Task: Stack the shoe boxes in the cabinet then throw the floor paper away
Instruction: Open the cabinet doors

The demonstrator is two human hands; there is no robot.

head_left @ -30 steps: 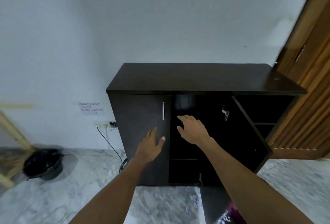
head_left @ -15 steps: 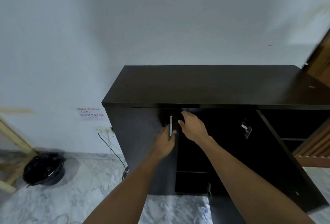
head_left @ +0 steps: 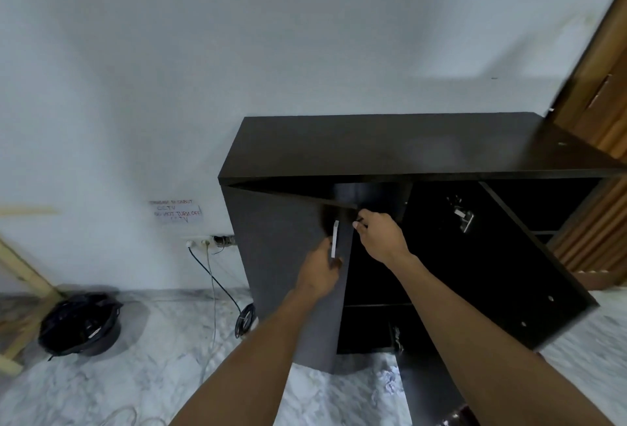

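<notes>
A dark brown cabinet (head_left: 390, 147) stands against the white wall. Its right door (head_left: 502, 273) hangs wide open. Its left door (head_left: 281, 256) is partly swung out, with my left hand (head_left: 320, 268) gripping the silver handle (head_left: 335, 239). My right hand (head_left: 380, 234) curls over that door's inner top edge. The cabinet's inside is dark with a shelf (head_left: 376, 305) visible; I see no shoe boxes. A crumpled white paper (head_left: 390, 383) lies on the floor in front of the cabinet.
A black-lined bin (head_left: 79, 324) sits on the marble floor at the left, beside a wooden frame (head_left: 23, 273). Cables (head_left: 217, 286) run from a wall socket down to the floor. A wooden door (head_left: 600, 86) stands at the right.
My left hand moved up from the door face onto the handle and pulled the left door partly open. My right hand closed on the door's edge. The view shifted left.
</notes>
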